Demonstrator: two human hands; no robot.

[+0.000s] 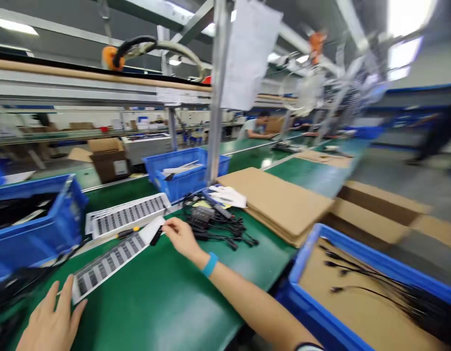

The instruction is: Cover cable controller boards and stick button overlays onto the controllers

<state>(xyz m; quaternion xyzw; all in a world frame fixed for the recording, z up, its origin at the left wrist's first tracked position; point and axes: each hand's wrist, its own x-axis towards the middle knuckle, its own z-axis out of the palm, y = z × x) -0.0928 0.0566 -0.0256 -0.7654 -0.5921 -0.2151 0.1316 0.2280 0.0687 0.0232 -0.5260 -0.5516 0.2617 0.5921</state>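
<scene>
A green table [156, 292] runs across the view. At the right of its near edge stands a blue bin [306, 302] with black leads lying over cardboard. A stack of cardboard [272, 200] lies flat on the table beyond the bin. At the far left is another blue bin [28, 239] with dark items in it.

A long label sheet [112, 263], white with dark blocks in a row, lies slantwise between the two hands. More sheets [130, 214] lie just behind it. A heap of black cables [211, 224] sits just beyond the right hand.

The left hand [52, 314] is at the near end of the label sheet, its fingers spread and the thumb well apart from the index finger. Index finger and thumb lie right at the sheet's corner; whether they press on it cannot be told.

The right hand [182, 238], with a blue wristband [211, 264], is at the sheet's far end. Its thumb and index finger are pinched together on the upper end of a small black strip [157, 236], which slants down beside the sheet's white end. A screwdriver [127, 232] lies behind the sheet.
</scene>
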